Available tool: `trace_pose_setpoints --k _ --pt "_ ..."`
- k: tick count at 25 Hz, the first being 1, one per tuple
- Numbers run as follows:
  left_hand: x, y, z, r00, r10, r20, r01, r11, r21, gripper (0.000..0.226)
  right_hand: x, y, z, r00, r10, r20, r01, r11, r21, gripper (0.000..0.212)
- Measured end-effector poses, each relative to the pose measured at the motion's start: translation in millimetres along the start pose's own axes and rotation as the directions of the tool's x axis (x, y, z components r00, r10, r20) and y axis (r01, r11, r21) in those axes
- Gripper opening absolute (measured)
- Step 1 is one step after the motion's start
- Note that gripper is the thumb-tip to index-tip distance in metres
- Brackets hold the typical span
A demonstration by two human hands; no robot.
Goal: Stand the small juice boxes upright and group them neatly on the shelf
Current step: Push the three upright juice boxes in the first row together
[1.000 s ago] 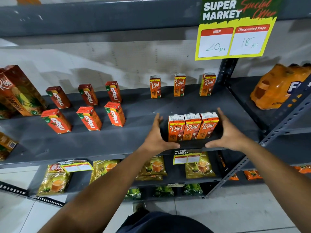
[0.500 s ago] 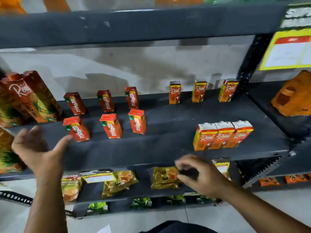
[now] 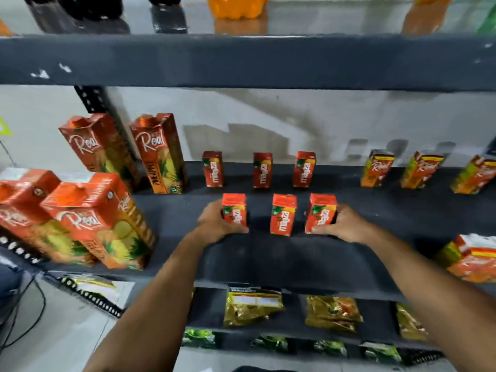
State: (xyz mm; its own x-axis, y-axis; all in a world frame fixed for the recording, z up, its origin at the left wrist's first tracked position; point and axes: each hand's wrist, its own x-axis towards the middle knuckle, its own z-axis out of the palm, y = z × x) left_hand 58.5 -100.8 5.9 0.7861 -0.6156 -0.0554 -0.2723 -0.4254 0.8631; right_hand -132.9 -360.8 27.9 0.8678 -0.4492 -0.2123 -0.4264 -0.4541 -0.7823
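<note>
Grey metal shelf (image 3: pixel 281 259) carried our front row of three upright Maaza boxes, standing apart. Our left hand (image 3: pixel 216 224) cupped the left box (image 3: pixel 234 210) and our right hand (image 3: pixel 342 224) wrapped the right box (image 3: pixel 322 212), seemingly to press both inward against the middle box (image 3: pixel 283 214).

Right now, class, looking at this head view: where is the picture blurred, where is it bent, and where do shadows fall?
Head view: motion blur softens the right-edge cartons and both hands; the wide lens bows the upper shelf; soft carton shadows fall on the back wall; middle Maaza box stays readable.
</note>
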Motion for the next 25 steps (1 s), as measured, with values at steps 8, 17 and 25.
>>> trace_pose_setpoints --k 8,17,25 --pt "5 11 30 0.965 0.055 0.255 -0.011 0.986 -0.169 0.061 0 -12 47 1.000 0.024 -0.005 -0.024 1.000 0.009 0.043" --pt "-23 9 15 0.929 0.088 0.358 -0.013 0.978 -0.208 0.049 -21 -19 72 0.998 0.058 -0.010 -0.058 0.998 -0.008 0.075" --pt "-66 -10 16 0.962 0.054 0.267 0.004 0.977 -0.212 0.042 -48 -22 98 0.998 0.044 -0.036 -0.042 0.998 0.057 0.080"
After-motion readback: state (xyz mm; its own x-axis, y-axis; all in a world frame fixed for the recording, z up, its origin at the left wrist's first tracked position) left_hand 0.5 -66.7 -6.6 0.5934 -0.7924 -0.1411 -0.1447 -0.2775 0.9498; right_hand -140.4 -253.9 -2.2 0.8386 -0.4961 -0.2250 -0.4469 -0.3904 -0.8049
